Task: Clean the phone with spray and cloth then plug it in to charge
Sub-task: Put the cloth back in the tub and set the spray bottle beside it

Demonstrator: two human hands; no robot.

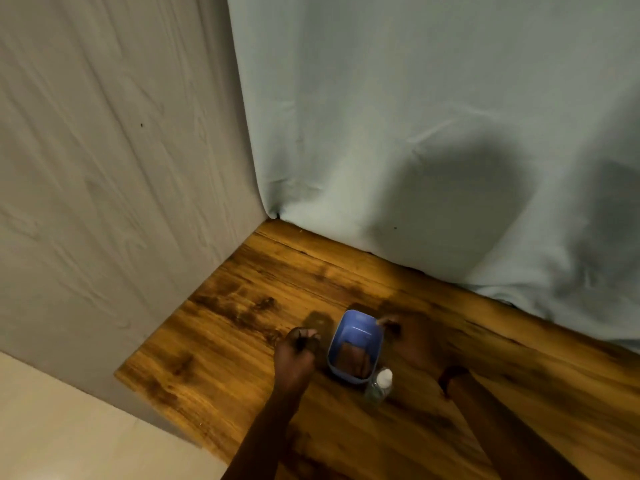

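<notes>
A pale curtain (415,116) and a grey wall (104,168) enclose the corner of a wooden bench (242,289).

The left hand (296,353) is just left of a blue tub (356,320). Its fingers (311,336) are curled toward the palm; it cannot be told whether they hold anything. The right hand (414,341) is blurred. One of its fingers (386,321) is at the tub's far right rim; a grip cannot be confirmed.

The tub sits between the two hands, its long axis running away from the person. A brown cloth (353,360) lies in its near end. A clear bottle (380,384) with a white cap stands upright just beside the tub's near right corner, closer to the right arm.

The phone cannot be identified in this view. The likely next move is taking the cloth or bottle, and both are within reach of either hand.
</notes>
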